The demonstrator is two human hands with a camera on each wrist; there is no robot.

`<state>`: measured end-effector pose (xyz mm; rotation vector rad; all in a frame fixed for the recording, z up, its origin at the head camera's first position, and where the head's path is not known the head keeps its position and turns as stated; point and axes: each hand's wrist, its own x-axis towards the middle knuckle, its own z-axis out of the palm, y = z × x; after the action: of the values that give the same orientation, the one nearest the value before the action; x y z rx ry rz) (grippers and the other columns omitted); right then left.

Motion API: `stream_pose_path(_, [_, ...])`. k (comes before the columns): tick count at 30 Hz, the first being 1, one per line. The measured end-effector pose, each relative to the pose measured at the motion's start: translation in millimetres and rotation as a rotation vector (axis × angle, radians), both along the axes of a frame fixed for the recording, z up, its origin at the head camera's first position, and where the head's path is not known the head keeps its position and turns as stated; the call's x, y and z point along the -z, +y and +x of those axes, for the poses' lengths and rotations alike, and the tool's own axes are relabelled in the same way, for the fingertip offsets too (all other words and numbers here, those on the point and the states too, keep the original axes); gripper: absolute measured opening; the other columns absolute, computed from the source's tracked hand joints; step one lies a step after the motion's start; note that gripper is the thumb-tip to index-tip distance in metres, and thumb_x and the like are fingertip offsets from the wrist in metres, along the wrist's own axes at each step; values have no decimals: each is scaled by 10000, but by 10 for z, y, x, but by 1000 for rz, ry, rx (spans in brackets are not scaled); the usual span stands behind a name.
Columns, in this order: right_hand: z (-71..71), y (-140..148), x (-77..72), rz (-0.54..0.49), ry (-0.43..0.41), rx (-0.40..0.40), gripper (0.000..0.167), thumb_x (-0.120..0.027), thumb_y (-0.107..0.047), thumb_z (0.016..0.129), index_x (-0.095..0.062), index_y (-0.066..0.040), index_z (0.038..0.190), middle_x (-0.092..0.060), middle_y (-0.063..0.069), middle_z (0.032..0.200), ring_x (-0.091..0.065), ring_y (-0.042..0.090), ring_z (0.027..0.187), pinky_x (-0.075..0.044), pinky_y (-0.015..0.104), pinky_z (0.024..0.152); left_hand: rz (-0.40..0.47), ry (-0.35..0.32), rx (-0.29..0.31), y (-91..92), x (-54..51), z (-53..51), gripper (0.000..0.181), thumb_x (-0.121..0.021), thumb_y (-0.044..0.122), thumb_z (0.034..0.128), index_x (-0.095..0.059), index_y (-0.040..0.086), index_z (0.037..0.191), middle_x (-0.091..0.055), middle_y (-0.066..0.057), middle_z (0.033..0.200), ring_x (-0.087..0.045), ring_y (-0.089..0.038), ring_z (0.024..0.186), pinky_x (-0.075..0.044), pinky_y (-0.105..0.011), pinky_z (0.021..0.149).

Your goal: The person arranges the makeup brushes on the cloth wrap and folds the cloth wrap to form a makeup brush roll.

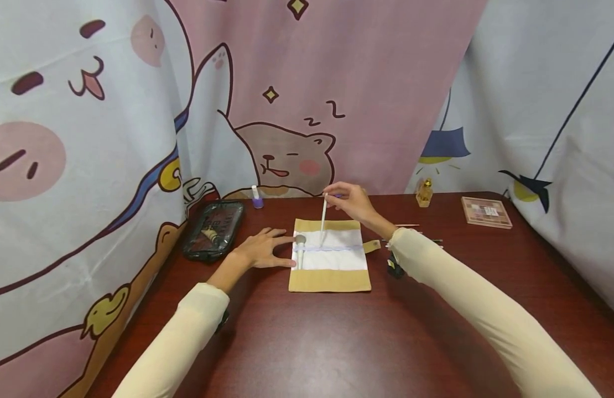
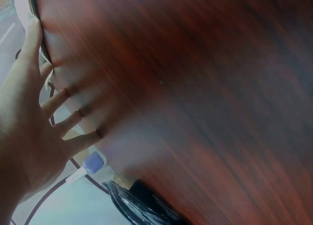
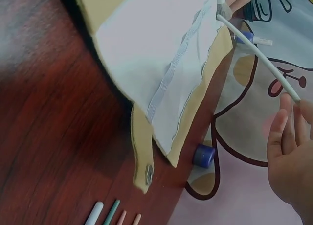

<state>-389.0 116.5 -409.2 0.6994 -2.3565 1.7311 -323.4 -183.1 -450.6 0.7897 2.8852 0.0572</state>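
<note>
White stick [image 1: 323,221]: steep, foot near cloth's [image 1: 344,261] elastic [image 1: 342,248]
Our right hand [image 1: 354,202]: pinches top
Our left hand [image 1: 260,250]: spread, cloth's left edge

The cloth case [image 1: 337,260] is tan and white, the stick [image 3: 264,60] white, the table [image 1: 297,342] wood-grained reddish-brown.

Your head camera looks forward and down over the desk [image 1: 297,342], set farthest back, taking in your left hand [image 1: 262,250], right hand [image 1: 355,203] and the curtain [image 1: 386,83]. Your left-wrist view, close and tilted, faces mostly desk; your right-wrist view, also close and tilted, looks across the fabric roll [image 3: 142,44] toward the curtain. All three (the left wrist's toward its lower left) share the purple bottle [image 1: 258,202].
</note>
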Motion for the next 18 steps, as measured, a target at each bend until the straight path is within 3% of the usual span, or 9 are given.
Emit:
stream_pose_path(5, [-66,-66,45,7,-6,16,209,-724,-81,983,-740,-14,1181,-758,197,1115,-732,433,941,-580,239,656,-2,2,-3,3,-11,1,868,-562,855,839,-445,407,1573,-365,-42,1659,-308,-346,1522,-409,-652,1075])
stream_pose_path(11, [-109,-153,118,36,-17,5,208,-720,-56,980,-742,0,1179,-759,213,1099,-755,339,868,-586,257,649,-3,3,1,12,-21,11,853,-562,846,848,-448,408,1571,-368,-45,1657,-310,-343,1521,-412,-639,1082])
stream_pose_path(14, [-98,-181,151,64,-47,2,204,-719,-58,981,-745,-17,1179,-763,198,1102,-758,321,877,-611,351,709,-5,-1,1,12,-18,11,849,-558,844,852,-445,408,1572,-363,-49,1660,-305,-351,1523,-406,-639,1089])
stream_pose_path(18, [-85,-214,203,101,-92,-22,220,-714,-64,986,-732,-17,1200,-765,176,1120,-743,406,964,-592,531,831,-3,-4,-5,5,-9,4,851,-553,850,849,-449,411,1569,-365,-50,1659,-303,-356,1523,-400,-636,1096])
